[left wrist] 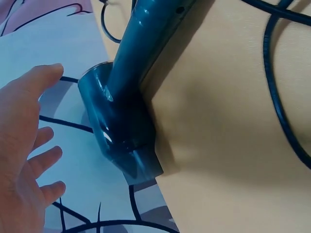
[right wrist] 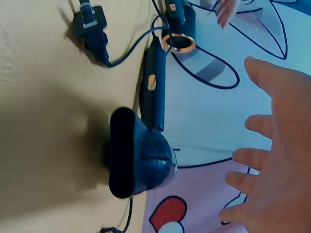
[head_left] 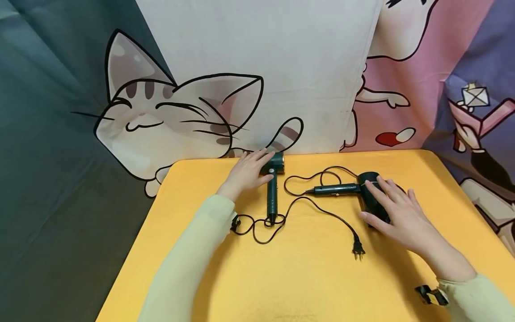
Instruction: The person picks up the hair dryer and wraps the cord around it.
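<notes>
Two dark green hair dryers lie on the yellow table (head_left: 306, 277). At the back edge is the left hair dryer (head_left: 272, 194), its handle pointing toward me. My left hand (head_left: 246, 174) is over its head with fingers spread; the left wrist view shows a gap between that hand (left wrist: 22, 155) and the dryer (left wrist: 126, 126). The right hair dryer (head_left: 338, 190) lies with its handle to the left and a flat nozzle (right wrist: 122, 153) on its head. Above that head hovers my right hand (head_left: 402, 219), fingers spread, partly hiding it. Neither hand holds anything.
Thin black cords (head_left: 318, 205) loop between the dryers, and a two-pin plug (head_left: 358, 247) lies in front of the right one. Behind the table hangs a cloth (head_left: 306, 58) with cartoon cats. A small black device (head_left: 431, 295) sits by the right sleeve.
</notes>
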The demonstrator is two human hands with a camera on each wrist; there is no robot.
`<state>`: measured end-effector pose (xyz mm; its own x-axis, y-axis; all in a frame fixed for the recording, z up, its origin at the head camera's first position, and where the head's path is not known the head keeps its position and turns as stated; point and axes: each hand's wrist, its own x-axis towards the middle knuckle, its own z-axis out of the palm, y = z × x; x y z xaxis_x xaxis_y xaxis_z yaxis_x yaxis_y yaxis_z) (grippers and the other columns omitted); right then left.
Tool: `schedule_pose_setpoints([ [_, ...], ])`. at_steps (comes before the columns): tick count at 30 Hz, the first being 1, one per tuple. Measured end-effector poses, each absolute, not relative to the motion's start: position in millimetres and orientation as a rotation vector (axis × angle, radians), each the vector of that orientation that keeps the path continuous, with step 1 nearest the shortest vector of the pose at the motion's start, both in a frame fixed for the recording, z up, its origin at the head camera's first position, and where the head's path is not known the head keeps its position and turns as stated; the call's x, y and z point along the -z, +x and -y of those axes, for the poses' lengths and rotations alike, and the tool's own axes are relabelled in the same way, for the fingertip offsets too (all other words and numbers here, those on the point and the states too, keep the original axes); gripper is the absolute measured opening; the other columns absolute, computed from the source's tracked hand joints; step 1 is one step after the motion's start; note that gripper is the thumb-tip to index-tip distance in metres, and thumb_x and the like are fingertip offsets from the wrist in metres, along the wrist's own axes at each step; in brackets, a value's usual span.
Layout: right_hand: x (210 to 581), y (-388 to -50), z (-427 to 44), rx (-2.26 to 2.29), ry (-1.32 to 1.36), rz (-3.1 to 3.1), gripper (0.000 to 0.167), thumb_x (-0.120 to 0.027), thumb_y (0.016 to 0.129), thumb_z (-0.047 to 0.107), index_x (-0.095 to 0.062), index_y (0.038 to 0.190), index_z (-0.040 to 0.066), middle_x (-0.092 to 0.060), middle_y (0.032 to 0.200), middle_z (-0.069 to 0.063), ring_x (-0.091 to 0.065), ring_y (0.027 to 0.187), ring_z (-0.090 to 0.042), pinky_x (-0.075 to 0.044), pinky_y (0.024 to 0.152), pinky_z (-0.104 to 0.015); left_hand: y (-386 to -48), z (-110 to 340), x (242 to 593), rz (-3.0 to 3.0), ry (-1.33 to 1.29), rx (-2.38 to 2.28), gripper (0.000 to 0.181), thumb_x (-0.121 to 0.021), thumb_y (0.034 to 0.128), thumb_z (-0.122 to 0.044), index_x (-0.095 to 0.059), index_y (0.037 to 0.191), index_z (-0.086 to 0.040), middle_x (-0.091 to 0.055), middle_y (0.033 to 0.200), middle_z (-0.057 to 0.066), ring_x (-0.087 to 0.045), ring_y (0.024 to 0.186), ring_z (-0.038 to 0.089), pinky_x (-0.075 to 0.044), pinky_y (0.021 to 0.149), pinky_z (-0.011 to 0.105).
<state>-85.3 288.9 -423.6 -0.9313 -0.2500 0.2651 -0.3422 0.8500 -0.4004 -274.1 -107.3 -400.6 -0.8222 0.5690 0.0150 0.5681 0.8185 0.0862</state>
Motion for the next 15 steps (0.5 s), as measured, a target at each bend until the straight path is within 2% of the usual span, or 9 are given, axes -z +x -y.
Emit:
schedule_pose_setpoints([
  [6,428,-86,-279,-0.656,0.505,2.801,0.086,-0.076,0.099,0.041,-0.032,0.170,0.019,-0.029,0.171,-0.028,-0.021,0.159,-0.049,0.003,0.125,-0.072,-288,89,401,-2.968,0.927,-0.059,0.076,-0.062,0.1067,-0.049,-0.029,0.171,-0.026,-0.028,0.176,0.007,-0.031,0.160,0.033,-0.018,0.130,0.056],
  [15,428,-87,-260,-0.684,0.542,2.807,0.083,-0.075,0.099,0.042,-0.036,0.168,0.018,-0.029,0.173,-0.022,-0.029,0.156,-0.051,-0.003,0.126,-0.071,-303,73,408,-2.944,0.871,0.013,0.078,-0.062,0.1062,-0.051,-0.026,0.171,-0.026,-0.028,0.175,0.008,-0.029,0.161,0.030,-0.018,0.130,0.057],
])
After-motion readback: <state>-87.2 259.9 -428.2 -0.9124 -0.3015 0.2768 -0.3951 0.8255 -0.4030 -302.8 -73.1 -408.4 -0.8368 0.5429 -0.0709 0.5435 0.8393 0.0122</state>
